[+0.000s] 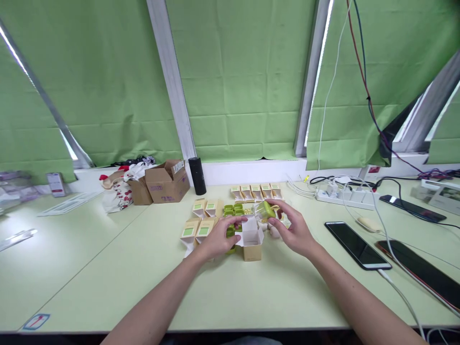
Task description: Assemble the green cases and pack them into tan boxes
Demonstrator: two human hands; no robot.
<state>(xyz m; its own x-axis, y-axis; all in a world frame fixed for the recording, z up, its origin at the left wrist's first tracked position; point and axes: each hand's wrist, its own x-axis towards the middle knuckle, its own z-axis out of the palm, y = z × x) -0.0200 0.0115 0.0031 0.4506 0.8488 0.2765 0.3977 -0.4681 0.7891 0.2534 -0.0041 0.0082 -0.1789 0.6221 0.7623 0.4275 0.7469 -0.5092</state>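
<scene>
A small kraft box (252, 252) with a white inside stands open on the table in front of me. My left hand (223, 235) pinches one of its raised flaps from the left. In my right hand (293, 229), above and to the right of the box, is a small clear jar with a green end (265, 210), tilted on its side. Green containers (233, 209) stand in a cluster behind the box, partly hidden by my left hand. More kraft boxes with green labels (188, 232) sit to the left, and a row of them (256, 192) lies at the back.
A brown carton (167, 184), a printed bag (117, 195) and a black cylinder (197, 176) stand at the back left. To the right lie a phone (357, 245) on a cable, another dark phone (419, 266) and a white power strip (347, 197) with tangled cords.
</scene>
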